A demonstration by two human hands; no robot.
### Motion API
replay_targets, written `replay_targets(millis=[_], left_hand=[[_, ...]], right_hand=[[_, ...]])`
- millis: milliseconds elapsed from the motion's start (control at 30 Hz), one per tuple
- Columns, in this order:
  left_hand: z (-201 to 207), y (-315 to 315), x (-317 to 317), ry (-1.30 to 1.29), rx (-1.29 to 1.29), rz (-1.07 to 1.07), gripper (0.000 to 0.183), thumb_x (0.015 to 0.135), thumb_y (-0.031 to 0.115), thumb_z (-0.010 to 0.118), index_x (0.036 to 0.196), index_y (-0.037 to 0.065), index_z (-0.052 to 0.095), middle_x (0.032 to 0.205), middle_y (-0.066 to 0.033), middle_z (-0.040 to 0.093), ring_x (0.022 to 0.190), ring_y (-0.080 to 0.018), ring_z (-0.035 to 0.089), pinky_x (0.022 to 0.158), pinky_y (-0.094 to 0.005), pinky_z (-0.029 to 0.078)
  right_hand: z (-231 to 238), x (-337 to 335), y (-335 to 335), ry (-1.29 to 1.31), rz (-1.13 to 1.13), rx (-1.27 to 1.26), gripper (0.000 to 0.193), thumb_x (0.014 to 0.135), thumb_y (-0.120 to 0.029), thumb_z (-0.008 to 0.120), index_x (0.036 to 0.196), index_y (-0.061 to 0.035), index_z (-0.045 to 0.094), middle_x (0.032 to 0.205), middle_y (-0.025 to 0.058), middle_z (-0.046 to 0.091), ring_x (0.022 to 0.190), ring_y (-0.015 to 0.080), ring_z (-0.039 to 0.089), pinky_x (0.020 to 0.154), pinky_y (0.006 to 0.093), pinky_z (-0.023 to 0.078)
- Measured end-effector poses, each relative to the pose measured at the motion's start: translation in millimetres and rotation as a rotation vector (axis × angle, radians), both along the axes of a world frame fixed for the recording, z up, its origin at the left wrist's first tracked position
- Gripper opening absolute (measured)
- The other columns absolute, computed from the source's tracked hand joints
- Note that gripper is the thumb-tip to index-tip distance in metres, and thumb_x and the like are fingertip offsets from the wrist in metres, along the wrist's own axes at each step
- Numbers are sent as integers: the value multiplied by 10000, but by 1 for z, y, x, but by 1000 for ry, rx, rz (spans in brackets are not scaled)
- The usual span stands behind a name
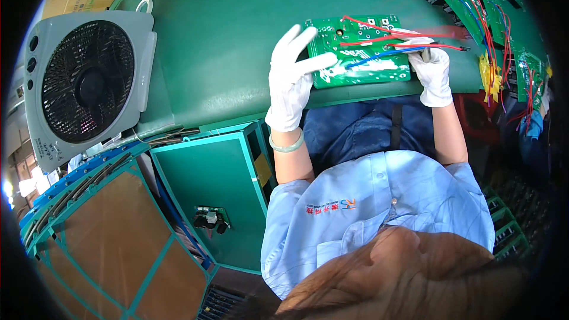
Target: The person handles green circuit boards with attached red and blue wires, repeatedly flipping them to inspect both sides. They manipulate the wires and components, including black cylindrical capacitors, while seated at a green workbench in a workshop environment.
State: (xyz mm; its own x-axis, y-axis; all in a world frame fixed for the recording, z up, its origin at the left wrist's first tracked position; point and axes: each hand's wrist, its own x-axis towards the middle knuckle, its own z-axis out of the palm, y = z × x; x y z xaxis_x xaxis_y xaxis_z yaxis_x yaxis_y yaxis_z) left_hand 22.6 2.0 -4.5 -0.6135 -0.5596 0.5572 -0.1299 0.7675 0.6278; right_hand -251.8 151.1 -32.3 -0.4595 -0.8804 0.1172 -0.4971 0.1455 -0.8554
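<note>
A green circuit board (364,71) is held over the front edge of the green work surface, with red, blue and dark wires on it. My left hand (288,86), in a white glove, grips its left edge. One digit lies across the board's face, while the other fingers stretch upward beside it. At the right edge my gloved right hand (434,77) is closed on the board, its fingers among the wires. Red wires (409,29) trail rightward past that hand, partly blurred. The undersides of both hands' grips are hidden.
A grey box fan (89,86) stands at the left of the green work surface (219,35). More wired circuit boards (486,6) lie at the far right, near a yellow bundle (489,77). Below left is a green cabinet (207,172) with a small board on it.
</note>
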Motion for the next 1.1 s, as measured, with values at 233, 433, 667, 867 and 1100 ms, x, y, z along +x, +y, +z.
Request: replay_targets(millis=[233,433,667,867,1100], left_hand=[[-9,20,3,353,771,159,338,992,47,509,1318,-35,544,1386,-252,533,1220,-270,569,1012,-346,458],[12,31,-4,345,1028,-23,602,1008,138,508,1519,-63,259,1445,-224,466,1320,-261,478,1089,-358,380],[-11,29,0,459,938,-151,996,930,661,509,1511,-99,232,1420,-210,506,1244,-247,538,1069,-377,393],[-17,25,4,713,928,132,1073,834,766,540,1441,-99,350,1352,-275,541,1131,-339,623,925,-387,508],[8,95,-27,531,667,510,410,951,10,493,1356,-34,445,1433,-201,486,979,-209,587,835,-275,500]], right_hand=[[28,-10,28,348,285,-232,345,805,60,630,1140,0,687,1170,176,697,1052,312,691,896,368,548],[70,-7,73,439,360,-91,468,939,-404,537,1047,16,713,1053,199,719,959,326,718,733,311,551],[109,14,8,685,131,-112,451,827,-180,738,1241,-25,647,1150,191,689,1081,356,659,934,371,514],[97,12,6,679,346,76,559,788,-213,767,1326,-147,630,712,105,628,605,290,627,567,372,492],[86,23,48,346,393,174,586,816,-222,706,1375,-104,577,566,144,539,452,316,522,472,417,422]])
